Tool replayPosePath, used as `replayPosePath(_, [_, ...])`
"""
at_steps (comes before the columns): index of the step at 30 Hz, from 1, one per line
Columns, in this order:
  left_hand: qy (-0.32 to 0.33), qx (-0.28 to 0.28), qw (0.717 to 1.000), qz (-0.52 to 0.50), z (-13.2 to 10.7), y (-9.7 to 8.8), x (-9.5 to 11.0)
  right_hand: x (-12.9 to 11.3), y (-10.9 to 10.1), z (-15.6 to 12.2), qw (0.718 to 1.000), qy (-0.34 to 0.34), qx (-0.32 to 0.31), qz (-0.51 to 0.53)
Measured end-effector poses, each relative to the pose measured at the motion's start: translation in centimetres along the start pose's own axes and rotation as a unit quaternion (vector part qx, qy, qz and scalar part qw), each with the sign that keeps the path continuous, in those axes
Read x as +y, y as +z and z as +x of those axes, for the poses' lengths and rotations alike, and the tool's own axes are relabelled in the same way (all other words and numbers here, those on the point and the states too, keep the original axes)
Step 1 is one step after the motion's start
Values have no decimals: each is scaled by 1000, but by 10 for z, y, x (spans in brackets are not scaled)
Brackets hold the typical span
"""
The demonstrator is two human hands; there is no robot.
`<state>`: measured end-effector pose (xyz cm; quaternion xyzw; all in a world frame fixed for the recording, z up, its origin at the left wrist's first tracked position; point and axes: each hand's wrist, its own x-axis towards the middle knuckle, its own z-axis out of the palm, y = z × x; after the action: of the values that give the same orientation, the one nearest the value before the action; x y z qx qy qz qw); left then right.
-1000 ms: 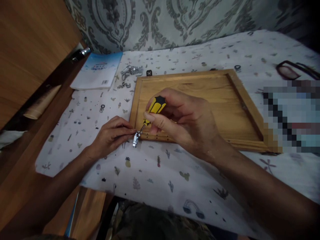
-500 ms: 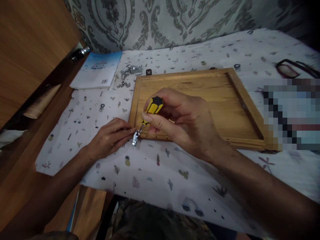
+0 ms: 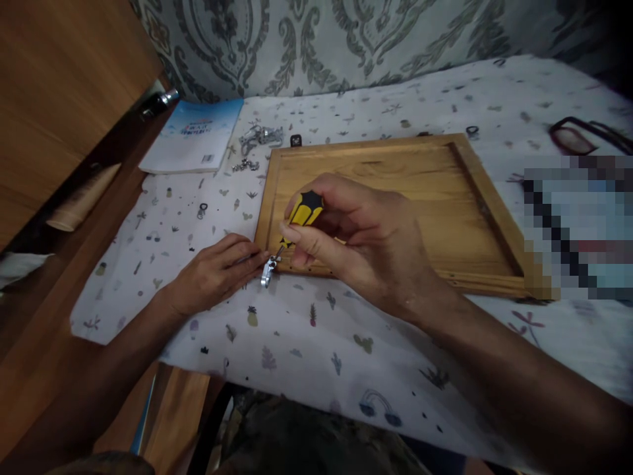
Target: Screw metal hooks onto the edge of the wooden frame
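Note:
My right hand (image 3: 366,244) is closed around the yellow and black handle of a screwdriver (image 3: 305,210). The screwdriver's shaft slants down to a silver cabinet hinge (image 3: 268,270) at the near left corner of a framed wooden door panel (image 3: 376,211). Part of the hinge juts out past the panel's near edge. My left hand (image 3: 220,270) rests on the cloth to the left, its fingers pressed together and their tips against the hinge. Any screw beneath the screwdriver tip is too small to make out.
Beyond the panel's far left corner lie several metal hinges (image 3: 262,136) and a small heap of screws (image 3: 246,165). A blue and white book (image 3: 192,137) is at the back left. Glasses (image 3: 573,137) lie at the right, behind a blurred-out object (image 3: 583,227). Patterned cloth (image 3: 316,369) covers the table.
The whole view has shifted very slightly. Both hands, the screwdriver and the hinge keep practically the same positions.

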<state>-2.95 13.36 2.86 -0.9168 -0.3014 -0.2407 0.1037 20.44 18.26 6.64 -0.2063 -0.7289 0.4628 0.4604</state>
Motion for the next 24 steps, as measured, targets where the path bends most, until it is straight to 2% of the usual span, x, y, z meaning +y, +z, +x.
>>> replayPosePath(5, [-12,-9,1000,-10,-1,1,-1,0,0,-1,1000,10,4,3])
replayPosePath(13, [-11,14,1000,13,-4,3,-1,-3,0,-1,1000,14,8,-12])
replayPosePath(24, [-41,6,998,-36,0,1,-1,-5,2,-1,999,11,26,-16])
